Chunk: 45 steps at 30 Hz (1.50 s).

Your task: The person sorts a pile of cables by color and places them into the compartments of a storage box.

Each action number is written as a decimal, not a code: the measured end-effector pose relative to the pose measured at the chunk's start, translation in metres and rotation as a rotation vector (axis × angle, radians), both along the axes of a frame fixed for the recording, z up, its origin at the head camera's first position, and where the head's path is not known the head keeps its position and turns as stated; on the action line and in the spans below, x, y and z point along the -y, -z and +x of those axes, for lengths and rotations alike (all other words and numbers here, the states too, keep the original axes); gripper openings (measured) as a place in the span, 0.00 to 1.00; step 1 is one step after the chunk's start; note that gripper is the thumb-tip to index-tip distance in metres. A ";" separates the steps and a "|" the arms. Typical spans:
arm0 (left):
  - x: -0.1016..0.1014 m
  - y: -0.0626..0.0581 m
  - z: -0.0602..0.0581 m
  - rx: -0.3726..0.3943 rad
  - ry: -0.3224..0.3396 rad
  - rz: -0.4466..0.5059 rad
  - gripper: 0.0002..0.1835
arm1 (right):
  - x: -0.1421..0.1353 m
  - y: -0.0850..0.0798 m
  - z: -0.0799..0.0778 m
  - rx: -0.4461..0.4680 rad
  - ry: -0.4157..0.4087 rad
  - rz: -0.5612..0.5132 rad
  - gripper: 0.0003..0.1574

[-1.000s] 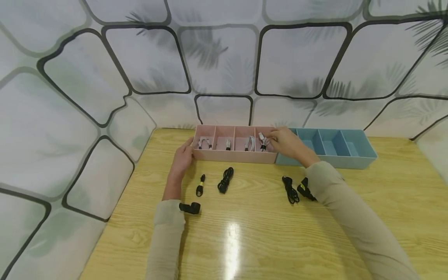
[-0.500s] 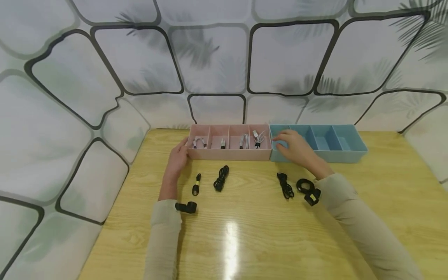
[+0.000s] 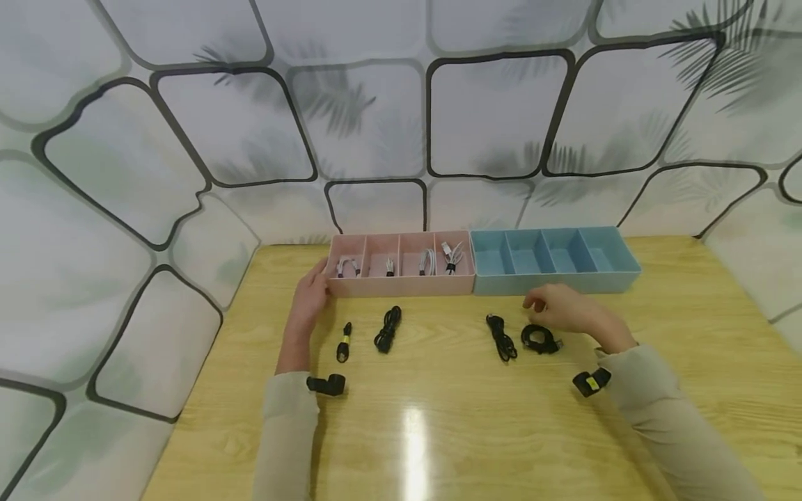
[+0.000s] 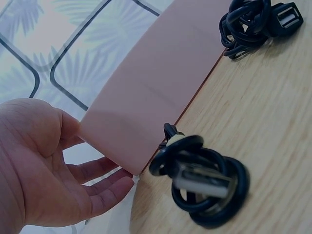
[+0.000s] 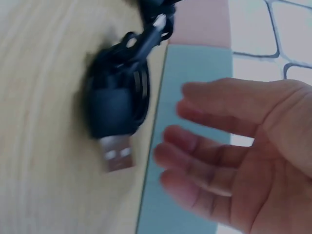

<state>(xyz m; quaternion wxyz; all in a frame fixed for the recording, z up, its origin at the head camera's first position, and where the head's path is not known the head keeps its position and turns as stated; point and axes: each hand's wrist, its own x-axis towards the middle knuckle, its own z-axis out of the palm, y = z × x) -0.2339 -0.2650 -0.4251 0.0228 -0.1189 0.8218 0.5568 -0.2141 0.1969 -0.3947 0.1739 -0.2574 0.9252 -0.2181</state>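
Note:
My left hand [image 3: 310, 292] touches the left end of the pink divided box [image 3: 401, 287], its fingers loosely bent along the end wall in the left wrist view. Small bundles of white cable [image 3: 452, 259] lie in the pink compartments. My right hand [image 3: 567, 309] holds nothing and hovers by a coiled black USB cable [image 3: 540, 339]. In the right wrist view its fingers [image 5: 190, 163] are relaxed and apart from that cable's metal plug [image 5: 117, 153]. Directly behind the hand stands the blue divided box [image 3: 557, 284], with no contents visible in its compartments.
Another black cable bundle [image 3: 501, 339] lies left of the coil. Two more, a small yellow-banded cable [image 3: 343, 342] and a larger black cable [image 3: 388, 329], lie before the pink box. Both boxes stand end to end near the patterned wall [image 3: 376, 146], on a wooden table [image 3: 438, 417].
My right hand has let go of the white cable in the rightmost pink compartment and moved right and toward me, over the black coil. The left hand stays on the pink box.

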 end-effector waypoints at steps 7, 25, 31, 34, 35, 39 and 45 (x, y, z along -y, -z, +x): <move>0.007 0.006 0.007 0.027 0.003 -0.018 0.32 | -0.007 0.019 0.007 0.112 0.019 -0.007 0.08; 0.007 0.002 0.005 0.005 -0.012 -0.013 0.31 | 0.002 -0.002 -0.016 0.027 0.200 -0.256 0.10; 0.007 0.002 0.007 0.011 -0.008 0.030 0.30 | 0.016 -0.012 -0.034 -0.003 0.464 -0.409 0.16; 0.007 0.002 0.006 0.019 -0.006 0.025 0.29 | 0.022 -0.011 -0.045 -0.029 0.548 -0.437 0.17; 0.007 0.003 0.006 0.021 -0.006 0.024 0.29 | 0.024 -0.011 -0.049 -0.033 0.565 -0.434 0.17; 0.006 0.004 0.005 0.015 -0.005 0.016 0.29 | 0.029 -0.009 -0.058 -0.024 0.611 -0.422 0.18; 0.001 0.003 0.004 0.006 -0.003 0.032 0.30 | 0.031 -0.010 -0.063 -0.008 0.664 -0.443 0.19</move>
